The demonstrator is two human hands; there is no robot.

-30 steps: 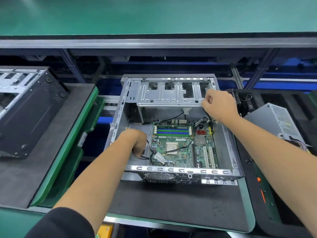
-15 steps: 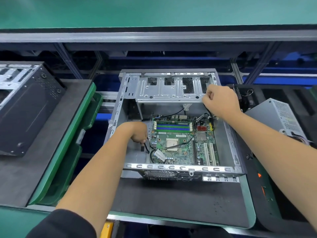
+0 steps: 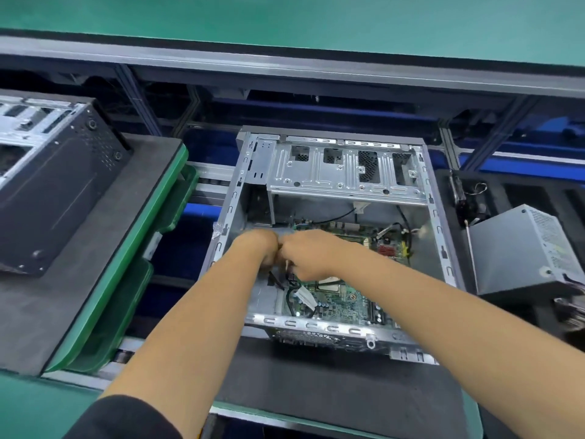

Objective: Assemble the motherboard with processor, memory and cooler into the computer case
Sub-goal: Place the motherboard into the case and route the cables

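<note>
Motherboard (image 3: pixel 345 299) sits flat on the floor of the open computer case (image 3: pixel 440 248), memory mostly hidden under the hands, processor socket partly visible, no cooler on it yet. Right hand (image 3: pixel 311 256) has come off the case's far right rim and now meets the left hand (image 3: pixel 259 248) over the board's left edge, both curled round a bundle of black cables (image 3: pixel 286 280), exact pinch hidden. Likely cable routing or plugging, so board is placed, cooler pending.
</note>
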